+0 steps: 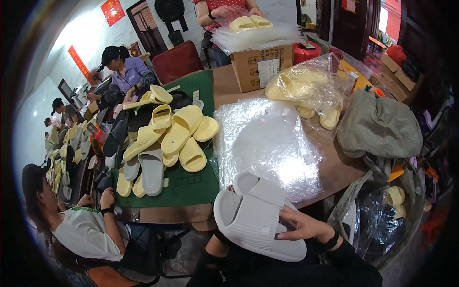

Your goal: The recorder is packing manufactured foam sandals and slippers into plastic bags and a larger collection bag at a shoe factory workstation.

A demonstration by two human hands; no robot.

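A big brown desk carries flat, clear, shiny plastic bags. By its near edge, two pale gray, ridged slippers are held by the right hand. The left hand is mostly hidden behind them; I cannot tell its grip.

Wearing a narrow black wristband on the right arm | dressed in a black right sleeve, elbowward of the wristband | in a black left sleeve, well left of the wristband | clad in dark lap clothing, lower left of the wristband, details lost
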